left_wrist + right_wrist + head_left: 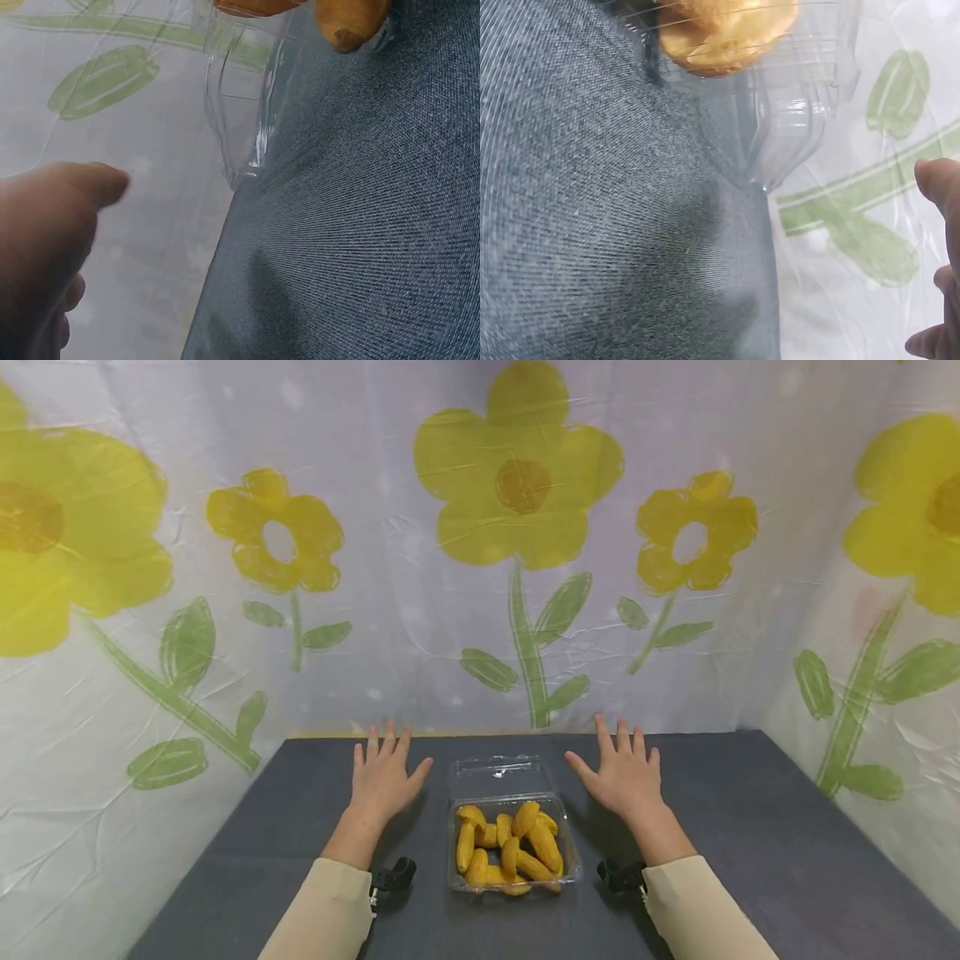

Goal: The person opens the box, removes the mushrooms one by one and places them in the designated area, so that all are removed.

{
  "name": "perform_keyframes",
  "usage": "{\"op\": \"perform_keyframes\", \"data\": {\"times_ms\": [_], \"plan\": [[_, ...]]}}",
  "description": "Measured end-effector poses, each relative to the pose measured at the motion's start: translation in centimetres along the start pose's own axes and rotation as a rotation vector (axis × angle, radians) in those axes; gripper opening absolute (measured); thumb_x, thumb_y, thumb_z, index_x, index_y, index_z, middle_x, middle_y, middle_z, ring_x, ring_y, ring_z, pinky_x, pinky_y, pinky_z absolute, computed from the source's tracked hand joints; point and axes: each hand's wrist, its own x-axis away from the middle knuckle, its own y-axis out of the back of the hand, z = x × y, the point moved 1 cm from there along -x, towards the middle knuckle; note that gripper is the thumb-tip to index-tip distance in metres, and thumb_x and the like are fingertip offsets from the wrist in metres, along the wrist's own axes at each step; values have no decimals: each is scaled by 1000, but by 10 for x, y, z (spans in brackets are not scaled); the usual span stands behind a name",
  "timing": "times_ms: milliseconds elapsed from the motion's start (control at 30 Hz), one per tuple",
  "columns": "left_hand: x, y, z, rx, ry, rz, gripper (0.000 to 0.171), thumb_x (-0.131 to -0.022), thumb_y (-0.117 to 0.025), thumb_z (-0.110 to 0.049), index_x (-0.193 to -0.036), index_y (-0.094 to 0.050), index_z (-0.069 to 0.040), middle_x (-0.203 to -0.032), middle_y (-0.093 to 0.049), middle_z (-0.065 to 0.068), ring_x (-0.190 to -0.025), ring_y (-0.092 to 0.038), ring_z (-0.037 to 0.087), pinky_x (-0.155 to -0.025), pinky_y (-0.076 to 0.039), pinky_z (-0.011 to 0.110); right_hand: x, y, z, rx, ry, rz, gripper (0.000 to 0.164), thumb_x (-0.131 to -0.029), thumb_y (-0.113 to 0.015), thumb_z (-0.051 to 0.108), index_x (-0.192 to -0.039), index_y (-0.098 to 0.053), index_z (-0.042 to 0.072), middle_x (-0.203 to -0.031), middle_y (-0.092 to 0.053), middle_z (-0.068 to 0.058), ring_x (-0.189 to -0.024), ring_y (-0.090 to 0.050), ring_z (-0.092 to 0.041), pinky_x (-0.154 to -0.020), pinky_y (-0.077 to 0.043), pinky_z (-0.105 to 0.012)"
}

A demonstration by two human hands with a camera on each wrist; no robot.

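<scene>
A clear plastic clamshell box (576,860) stands on the dark table between the hands, its lid (480,781) tipped open toward the back. Several yellow-orange mushrooms (542,842) with thick stems lie inside it. To the left of the box, my left hand (384,782) is held palm down with fingers spread, touching nothing that shows. My right hand (624,777) mirrors it on the right side, fingers straight and apart from the box. Both wrist views show the box's open lid (259,112) and part of a mushroom (727,37) beyond the thumb.
A dark grey cloth covers the table (300,827). Behind it and at both sides hangs a pale curtain (390,610) printed with yellow flowers and green stems. Black straps with small cameras (396,875) sit on both wrists.
</scene>
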Motion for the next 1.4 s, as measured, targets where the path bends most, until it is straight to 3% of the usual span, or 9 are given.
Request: {"op": "perform_keyframes", "data": {"times_ms": [167,333,600,733,900,1067,1233,1400], "plan": [[-3,-2,0,24,-48,3,76,-104,-59,-45,-161,-31,-4,-167,-13,27,-152,0,50,-118,-5,67,0,5,4,-6,11,-6,98,-97,-41,75,-165,-16,9,-163,-16,-33,-148,-12,-57,-111,-14,-76],[-3,-4,-6,131,-102,16,63,-103,-64,-32,-154,-44,-1,-158,-32,31,-149,-16,53,-116,-19,67,0,10,9,-26,58,-19,97,-98,-44,73,-165,-18,7,-162,-22,-33,-147,-19,-56,-111,-18,-75],[-1,0,-17,246,-123,84,48,-103,-65,-25,-145,-57,-4,-147,-51,22,-135,-48,42,-106,-41,59,4,22,20,-23,132,-41,93,-95,-70,52,-162,-25,6,-157,-31,-33,-141,-32,-55,-108,-28,-72],[-1,4,-21,304,-148,138,36,-103,-65,-23,-134,-66,-5,-130,-64,15,-119,-60,35,-97,-49,54,7,28,27,-30,165,-35,93,-93,-75,44,-162,-27,5,-155,-35,-33,-135,-42,-54,-103,-38,-69],[-2,3,-23,442,-180,311,26,-104,-64,-24,-123,-73,-9,-111,-70,1,-100,-65,20,-87,-54,45,10,32,34,-98,222,27,90,-95,-75,37,-163,-25,6,-156,-35,-31,-132,-47,-52,-99,-43,-66],[-2,2,-25,547,-228,463,28,-104,-64,-25,-122,-74,-7,-110,-70,1,-94,-67,23,-83,-55,43,13,34,41,-164,282,113,82,-97,-73,35,-161,-31,8,-158,-36,-26,-136,-44,-49,-103,-41,-66],[0,1,-26,559,-253,495,30,-103,-65,-29,-120,-75,-6,-106,-71,0,-91,-67,25,-80,-55,41,17,31,48,-220,339,177,68,-98,-73,31,-155,-45,8,-154,-44,-21,-136,-48,-43,-103,-43,-61],[4,-1,-23,607,-246,530,32,-102,-68,-27,-122,-74,-3,-107,-73,0,-95,-68,28,-85,-54,47,23,25,57,-328,437,309,50,-99,-71,26,-144,-59,8,-137,-62,-12,-126,-58,-34,-99,-48,-53]]}}
